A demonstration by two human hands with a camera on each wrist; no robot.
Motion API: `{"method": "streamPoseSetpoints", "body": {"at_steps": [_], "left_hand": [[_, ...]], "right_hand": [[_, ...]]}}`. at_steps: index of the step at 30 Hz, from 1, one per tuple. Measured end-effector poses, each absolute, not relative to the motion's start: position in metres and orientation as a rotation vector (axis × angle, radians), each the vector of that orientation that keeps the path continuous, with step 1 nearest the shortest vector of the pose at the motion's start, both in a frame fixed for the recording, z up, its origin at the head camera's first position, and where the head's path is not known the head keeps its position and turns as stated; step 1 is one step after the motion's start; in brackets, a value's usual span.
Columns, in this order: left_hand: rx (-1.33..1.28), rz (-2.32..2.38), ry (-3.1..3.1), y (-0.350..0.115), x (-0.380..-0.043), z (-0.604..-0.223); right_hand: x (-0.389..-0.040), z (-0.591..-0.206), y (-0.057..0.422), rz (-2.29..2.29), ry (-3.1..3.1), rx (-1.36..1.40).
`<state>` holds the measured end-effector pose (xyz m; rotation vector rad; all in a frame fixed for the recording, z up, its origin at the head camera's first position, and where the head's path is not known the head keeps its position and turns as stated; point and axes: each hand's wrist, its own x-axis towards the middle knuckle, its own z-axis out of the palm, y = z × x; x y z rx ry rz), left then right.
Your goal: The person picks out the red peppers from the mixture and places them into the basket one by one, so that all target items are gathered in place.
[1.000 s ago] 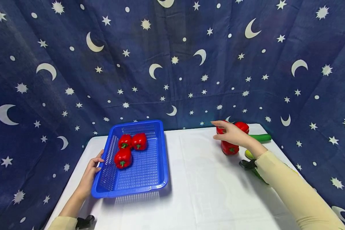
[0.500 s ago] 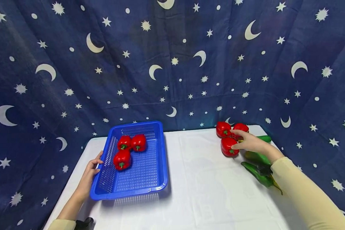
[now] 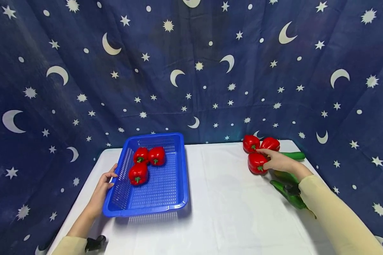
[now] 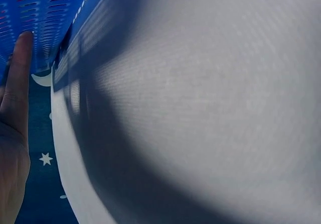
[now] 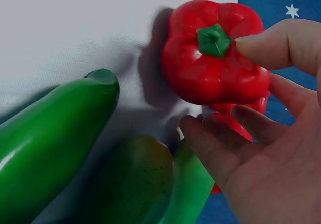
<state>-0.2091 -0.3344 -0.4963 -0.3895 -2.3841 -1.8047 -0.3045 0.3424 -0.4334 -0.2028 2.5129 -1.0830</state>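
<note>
In the head view, my left hand (image 3: 99, 194) lies along the left side of a blue plastic basket (image 3: 156, 211), fingertips at the rim. A straight finger (image 4: 19, 68) meets the perforated wall in the left wrist view. The basket contains three red bell peppers (image 3: 138, 174). On the right, my right hand (image 3: 281, 163) pinches the front red bell pepper (image 3: 255, 162) of another group. Its thumb lies beside the green stem and the index finger reaches behind the pepper (image 5: 215, 76). The lower fingers stretch out underneath.
Two more red bell peppers (image 3: 251, 143) sit behind the pinched one. A long green vegetable (image 3: 295, 156) lies to their right. Nearer, under the right forearm, are other green vegetables (image 3: 288, 198). A white cloth covers the table (image 3: 220, 198); a dark blue curtain (image 3: 191, 71) hangs behind.
My right hand has come down and to the right from above the peppers, and its thumb and fingers now close around the front one. The left hand stays at the basket.
</note>
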Motion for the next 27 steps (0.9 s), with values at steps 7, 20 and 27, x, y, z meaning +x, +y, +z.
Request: {"method": "streamPoseSetpoints", "body": {"at_steps": [7,20,27], "left_hand": [[-0.342,-1.774,-2.432,-0.335,-0.210,-0.493],[-0.421,-1.820,-2.354,-0.333,-0.209,-0.492],[-0.442,-1.820,-2.338,-0.333,-0.210,-0.494]], "right_hand": [[-0.306,-0.436,0.340,-1.017,2.542,-0.181],[-0.301,-0.441,0.337,-1.046,2.478,-0.205],[-0.298,-0.441,0.330,-1.065,2.428,-0.218]]}}
